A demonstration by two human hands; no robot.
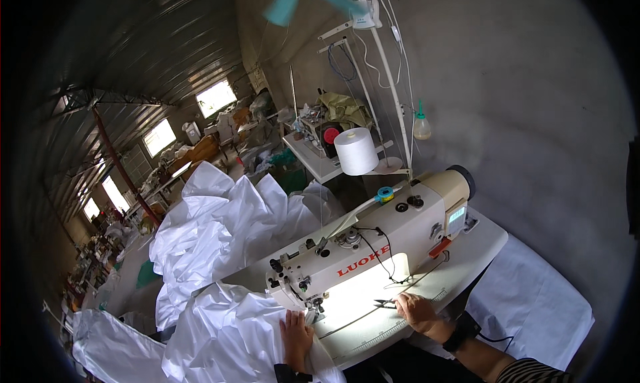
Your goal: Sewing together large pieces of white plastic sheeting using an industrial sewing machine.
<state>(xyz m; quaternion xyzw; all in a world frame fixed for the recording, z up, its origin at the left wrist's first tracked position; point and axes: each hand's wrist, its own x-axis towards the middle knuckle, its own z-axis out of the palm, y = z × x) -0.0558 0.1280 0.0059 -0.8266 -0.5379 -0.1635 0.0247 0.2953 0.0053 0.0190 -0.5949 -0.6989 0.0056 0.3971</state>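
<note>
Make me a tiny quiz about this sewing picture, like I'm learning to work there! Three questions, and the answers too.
1. True or false: the left hand rests on white fabric beside the sewing machine.
2. What is the right hand holding?
3. Pick one: what colour is the big thread cone?
a) red
b) white
c) green

Key:
1. True
2. A dark pointed tool
3. b

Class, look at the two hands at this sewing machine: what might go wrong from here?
The left hand lies close to the needle area, so a finger might get caught if the machine ran.
The snips in the right hand point toward the fabric and might nick it.
</note>
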